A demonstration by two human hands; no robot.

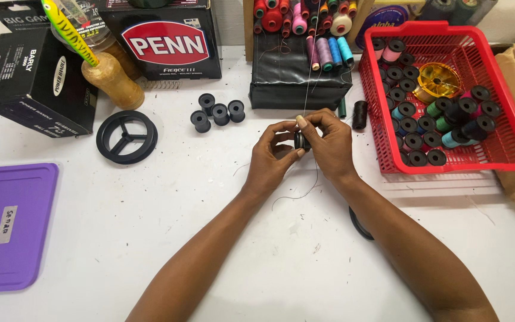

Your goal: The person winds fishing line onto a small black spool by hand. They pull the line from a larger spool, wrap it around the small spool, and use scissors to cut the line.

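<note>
Both hands meet over the white table [150, 226], just in front of a black case [296, 74]. My left hand [272, 158] and my right hand [332, 143] together hold a small black bobbin [301, 141] between the fingertips. A thin thread [309, 77] runs from the bobbin up toward the thread rack, and a loose end trails down on the table below the hands. Three empty black bobbins [219, 112] lie to the left of the hands.
A red basket [508, 119] of several bobbins and a gold spool stands at right. Coloured thread spools [305, 21] fill a wooden rack at the back. A black round spool [126, 137], black boxes [37, 83], a cork-handled jar with a lure and a purple lid [10, 226] sit left.
</note>
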